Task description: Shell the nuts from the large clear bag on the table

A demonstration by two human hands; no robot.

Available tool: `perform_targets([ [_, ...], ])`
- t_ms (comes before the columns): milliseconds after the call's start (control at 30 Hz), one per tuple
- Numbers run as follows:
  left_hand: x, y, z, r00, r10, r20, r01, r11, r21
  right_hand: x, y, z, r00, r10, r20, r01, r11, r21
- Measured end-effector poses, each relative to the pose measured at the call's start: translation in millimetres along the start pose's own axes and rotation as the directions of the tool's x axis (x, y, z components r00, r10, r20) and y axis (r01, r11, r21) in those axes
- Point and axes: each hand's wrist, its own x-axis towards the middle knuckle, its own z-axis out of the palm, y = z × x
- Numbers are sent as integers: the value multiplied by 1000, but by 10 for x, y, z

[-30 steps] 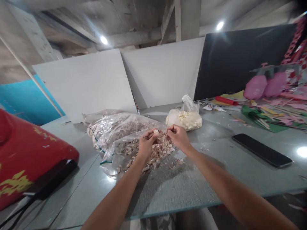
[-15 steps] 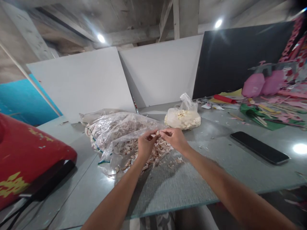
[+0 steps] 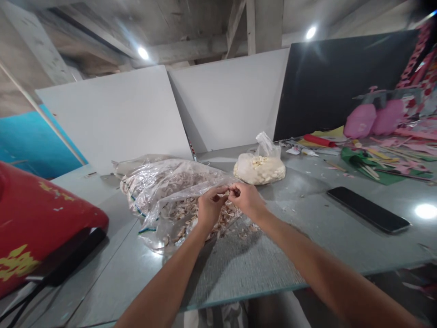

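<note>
My left hand (image 3: 210, 207) and my right hand (image 3: 246, 198) meet with pinched fingertips above a heap of light brown, peel-like pieces (image 3: 227, 216). Whatever lies between the fingertips is too small to make out. The heap spills from the mouth of a large clear plastic bag (image 3: 170, 177), which lies on its side and is full of similar pieces. Behind my right hand stands a smaller clear bag (image 3: 261, 168) of pale cream pieces, its top gathered upward.
A black phone (image 3: 368, 209) lies on the grey table (image 3: 252, 269) at right. Beyond it are a green sheet (image 3: 378, 175), sticks, a red roll (image 3: 320, 140) and pink containers (image 3: 362, 120). A red object (image 3: 44, 218) stands at left; boards lean behind.
My right hand's fingers have curled in more tightly, and the small pale piece seen between the fingertips before is now hidden. My left hand has barely moved.
</note>
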Motion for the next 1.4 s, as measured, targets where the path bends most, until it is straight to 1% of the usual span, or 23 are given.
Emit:
perform_targets([
  [67,-7,31,10,1000,-14,12,14,999,-44,1,-2,-15,1000,-3,3,3,998,64],
  [133,-5,74,19,998,-57,37,62,986,-158,8,-4,-33,1000,9,6,-10,986,169],
  [200,5,112,24,991,-108,74,125,950,-285,21,-3,-48,999,38,9,-39,968,249],
  [267,18,136,22,983,-154,96,179,906,-384,39,8,-60,998,63,-6,-59,957,285],
  [333,31,143,10,978,-181,107,210,867,-453,58,33,-77,996,85,-41,-69,952,298],
  [400,42,139,-7,976,-188,107,217,834,-508,73,66,-101,992,95,-85,-68,957,283],
  [500,52,135,-25,975,-189,116,221,812,-540,78,95,-140,994,60,-96,-44,985,169],
  [567,53,143,-30,974,-191,120,225,822,-523,71,87,-154,995,26,-95,-16,994,108],
  [600,52,149,-31,975,-192,114,223,837,-500,66,77,-156,996,7,-93,3,994,108],
  [700,43,165,-36,984,-168,62,179,917,-356,48,33,-151,996,-59,-73,71,981,183],
  [767,33,165,-40,993,-116,28,119,966,-229,36,8,-145,995,-95,-44,102,969,226],
  [833,22,155,-42,999,-42,9,43,991,-124,26,-5,-137,994,-106,-23,109,961,255],
  [933,8,137,-40,998,66,1,-66,998,-9,20,3,-111,995,-95,-14,95,961,261],
  [1033,-1,124,-36,989,148,5,-148,987,68,26,26,-66,997,-71,-29,75,972,224],
  [1133,-8,109,-31,980,197,8,-196,974,109,31,45,-19,998,-47,-29,51,986,157],
  [1233,-16,94,-22,978,206,5,-205,972,114,29,60,10,999,-33,-39,35,997,70],
  [1300,-18,85,-12,984,179,5,-179,980,85,27,64,15,998,-27,-54,30,998,54],
  [1400,-12,81,11,998,70,2,-70,997,-34,31,53,-1,997,-8,-77,16,995,100],
])
